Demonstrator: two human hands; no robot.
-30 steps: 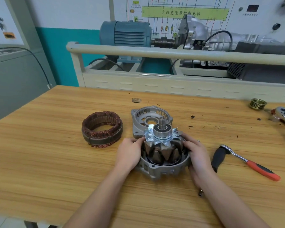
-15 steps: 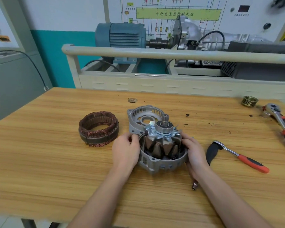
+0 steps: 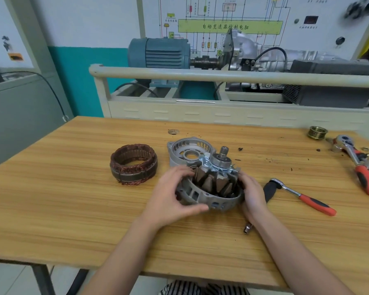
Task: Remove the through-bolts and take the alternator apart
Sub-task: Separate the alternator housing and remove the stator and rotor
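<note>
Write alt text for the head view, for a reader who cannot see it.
Both hands, left hand and right hand, grip a tilted alternator housing holding the rotor on a wooden table. The stator and other housing half lie behind.

The left hand (image 3: 175, 196) covers the near-left rim of the housing (image 3: 209, 199); the right hand (image 3: 252, 195) hides its right side. The rotor (image 3: 215, 179) blocks part of the end cover (image 3: 185, 150) behind it. The ratchet (image 3: 362, 165) near the table's (image 3: 73, 209) right edge is cut off, and a small metal piece (image 3: 248, 228) under the right wrist is half hidden.
</note>
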